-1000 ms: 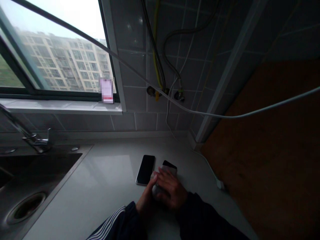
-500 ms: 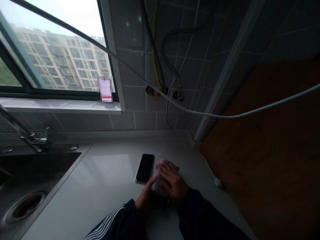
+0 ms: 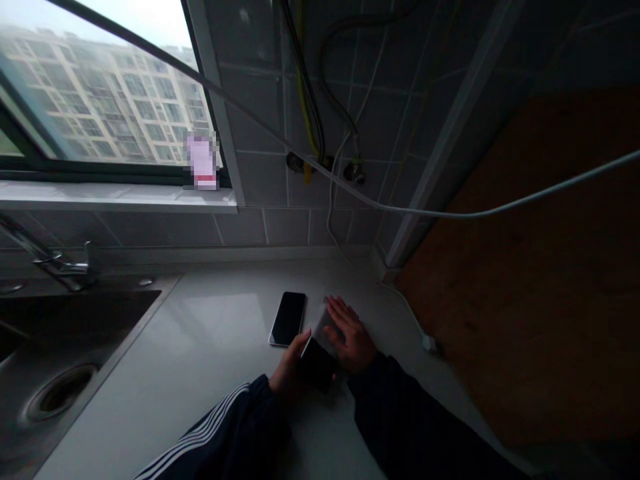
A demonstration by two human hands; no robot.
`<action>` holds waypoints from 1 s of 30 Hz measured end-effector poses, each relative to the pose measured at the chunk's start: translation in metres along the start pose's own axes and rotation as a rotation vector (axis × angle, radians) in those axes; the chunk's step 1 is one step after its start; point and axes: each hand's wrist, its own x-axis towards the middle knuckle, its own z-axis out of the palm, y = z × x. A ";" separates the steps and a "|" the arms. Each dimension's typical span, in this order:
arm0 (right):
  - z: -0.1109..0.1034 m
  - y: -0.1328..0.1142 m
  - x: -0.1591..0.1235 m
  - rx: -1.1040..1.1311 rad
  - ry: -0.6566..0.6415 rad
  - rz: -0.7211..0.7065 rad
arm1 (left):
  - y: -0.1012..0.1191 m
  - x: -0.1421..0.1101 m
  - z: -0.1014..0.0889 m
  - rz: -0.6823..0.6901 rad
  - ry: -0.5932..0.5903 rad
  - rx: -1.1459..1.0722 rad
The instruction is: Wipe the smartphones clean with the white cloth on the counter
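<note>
My left hand (image 3: 289,372) is closed round a dark, flat phone (image 3: 318,364), its thumb along the pale left edge. Over the phone's far part lies a thin greyish cloth (image 3: 326,325). My right hand (image 3: 352,339) holds this cloth against the phone, with its fingers stretched and pressed together. The cloth's far end sticks out past the fingertips; part of it is hidden under the hand. Another phone (image 3: 288,319), black-screened with a light rim, lies face up on the counter (image 3: 215,333), just beyond my left thumb.
To the left is a steel sink (image 3: 113,333) with a faucet (image 3: 65,267). A white cable (image 3: 450,215) hangs across the view. A plug (image 3: 428,343) lies by the brown panel (image 3: 550,287) at right. Hoses (image 3: 315,120) run down the tiled wall.
My right hand and the cloth have slid up and away along the held phone, baring its dark near part. The cloth looks flatter now. The view has tilted slightly downward.
</note>
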 end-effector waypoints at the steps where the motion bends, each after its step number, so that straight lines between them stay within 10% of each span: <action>1: 0.000 -0.001 0.001 0.025 0.021 0.023 | 0.000 0.000 0.000 0.003 0.006 0.008; 11: -0.022 -0.003 0.014 0.492 0.251 0.481 | -0.004 -0.004 -0.005 0.088 -0.117 0.102; 30: -0.031 0.006 0.020 0.473 -0.021 0.364 | 0.000 -0.003 -0.006 -0.101 -0.252 0.158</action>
